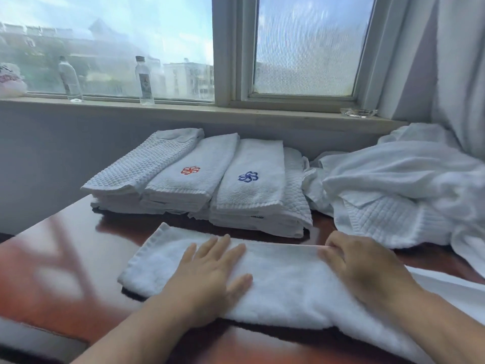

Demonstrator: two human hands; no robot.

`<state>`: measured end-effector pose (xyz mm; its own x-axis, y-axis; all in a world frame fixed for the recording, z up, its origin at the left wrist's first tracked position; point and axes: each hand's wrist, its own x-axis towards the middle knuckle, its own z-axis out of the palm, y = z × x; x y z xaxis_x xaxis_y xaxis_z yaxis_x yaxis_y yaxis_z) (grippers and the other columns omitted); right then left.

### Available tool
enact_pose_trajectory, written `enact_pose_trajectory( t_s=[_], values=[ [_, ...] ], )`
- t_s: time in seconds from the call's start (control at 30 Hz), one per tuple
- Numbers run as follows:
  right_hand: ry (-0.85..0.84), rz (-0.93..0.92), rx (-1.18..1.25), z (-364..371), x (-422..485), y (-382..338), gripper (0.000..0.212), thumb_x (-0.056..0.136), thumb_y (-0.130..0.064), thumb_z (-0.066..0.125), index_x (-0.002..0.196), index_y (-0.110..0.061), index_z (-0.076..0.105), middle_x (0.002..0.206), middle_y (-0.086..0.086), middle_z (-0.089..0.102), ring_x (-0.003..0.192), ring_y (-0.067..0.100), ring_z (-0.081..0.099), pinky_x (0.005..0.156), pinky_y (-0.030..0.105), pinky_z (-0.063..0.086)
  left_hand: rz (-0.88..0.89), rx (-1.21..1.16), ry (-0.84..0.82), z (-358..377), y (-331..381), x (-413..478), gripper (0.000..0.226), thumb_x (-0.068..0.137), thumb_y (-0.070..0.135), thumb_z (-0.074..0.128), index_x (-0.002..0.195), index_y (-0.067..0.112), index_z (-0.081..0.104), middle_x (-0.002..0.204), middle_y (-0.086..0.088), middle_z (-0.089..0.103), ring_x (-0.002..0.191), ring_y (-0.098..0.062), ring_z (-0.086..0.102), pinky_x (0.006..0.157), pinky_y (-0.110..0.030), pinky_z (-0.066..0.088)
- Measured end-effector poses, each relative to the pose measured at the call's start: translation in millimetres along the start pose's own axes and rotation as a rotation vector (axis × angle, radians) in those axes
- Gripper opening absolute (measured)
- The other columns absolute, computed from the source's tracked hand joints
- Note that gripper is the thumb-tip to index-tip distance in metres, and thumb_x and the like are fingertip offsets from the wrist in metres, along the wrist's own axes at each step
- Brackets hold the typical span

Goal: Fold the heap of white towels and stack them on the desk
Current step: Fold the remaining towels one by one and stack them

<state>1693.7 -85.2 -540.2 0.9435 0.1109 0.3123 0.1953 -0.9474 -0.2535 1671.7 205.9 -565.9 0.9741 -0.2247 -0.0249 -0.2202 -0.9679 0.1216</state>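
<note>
Mid-fold on the desk: pressing a white towel flat with the left hand, fingers straight; pinching its far edge with the right hand, fingers curled. Next, likely folding shorter (ends matched), then onto the folded stacks behind.

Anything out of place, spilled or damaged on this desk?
Nothing spilled or damaged. The folded stacks are slightly uneven: a waffle towel juts out rightward from under the blue-flower towel. The front towel lies flat. The unfolded heap is expected.
</note>
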Motion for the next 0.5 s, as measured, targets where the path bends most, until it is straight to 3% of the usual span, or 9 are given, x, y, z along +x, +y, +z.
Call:
enact_pose_trajectory(
  t_s=[0.07, 0.2, 0.33, 0.43, 0.5],
  values=[
    [0.071, -0.019, -0.023, -0.8, 1.7, -1.0, 0.034, 0.094, -0.06, 0.045, 0.079, -0.03, 0.051, 0.071, -0.012, 0.062, 0.073, 0.014, 0.06, 0.067, 0.036, 0.046, -0.005, 0.003, -0.016, -5.0, -1.3, 3.7, 0.067, 0.099, 0.065, 0.026, 0.158, 0.043, 0.003, 0.168, 0.007, -0.007, 0.154, -0.013, -0.009, 0.124, -0.045, -0.006],
    [-0.025, 0.06, -0.053, 6.1, -2.8, 0.8, 0.045, 0.094, -0.068, 0.035, 0.077, -0.03, 0.052, 0.078, -0.011, 0.061, 0.077, 0.011, 0.058, 0.071, 0.033, 0.038, 0.066, -0.077, 0.107, -7.8, 32.2, 7.1, 0.059, 0.102, 0.046, 0.031, 0.157, 0.04, 0.011, 0.168, 0.008, 0.004, 0.153, -0.012, -0.001, 0.124, -0.039, -0.001],
    [-0.055, 0.138, 0.015, -19.2, -14.9, 26.9, 0.046, 0.085, -0.076, 0.036, 0.08, -0.034, 0.054, 0.079, -0.017, 0.061, 0.076, 0.0, 0.054, 0.074, 0.032, 0.036, 0.225, -0.121, 0.169, 4.0, 79.8, 7.5, 0.059, 0.101, 0.059, 0.022, 0.156, 0.039, 0.016, 0.167, 0.01, 0.011, 0.151, -0.008, 0.005, 0.124, -0.037, 0.003],
    [-0.08, 0.152, -0.054, -20.2, -43.6, 45.1, 0.038, 0.088, -0.07, 0.03, 0.087, -0.036, 0.046, 0.087, -0.018, 0.058, 0.084, 0.002, 0.052, 0.085, 0.035, 0.036, 0.223, -0.061, 0.086, 14.2, 86.5, 10.9, 0.066, 0.099, 0.066, 0.015, 0.158, 0.04, 0.005, 0.168, 0.01, -0.001, 0.153, -0.008, -0.005, 0.124, -0.04, -0.005],
    [-0.076, 0.114, -0.019, -16.3, -57.1, 53.3, 0.031, 0.094, -0.062, 0.034, 0.083, -0.035, 0.043, 0.083, -0.016, 0.057, 0.085, 0.005, 0.053, 0.081, 0.031, 0.036, 0.275, -0.01, 0.045, 14.7, 80.9, 14.9, 0.072, 0.094, 0.072, 0.011, 0.158, 0.042, -0.003, 0.168, 0.012, -0.008, 0.152, -0.006, -0.011, 0.124, -0.038, -0.009]
  ],
)
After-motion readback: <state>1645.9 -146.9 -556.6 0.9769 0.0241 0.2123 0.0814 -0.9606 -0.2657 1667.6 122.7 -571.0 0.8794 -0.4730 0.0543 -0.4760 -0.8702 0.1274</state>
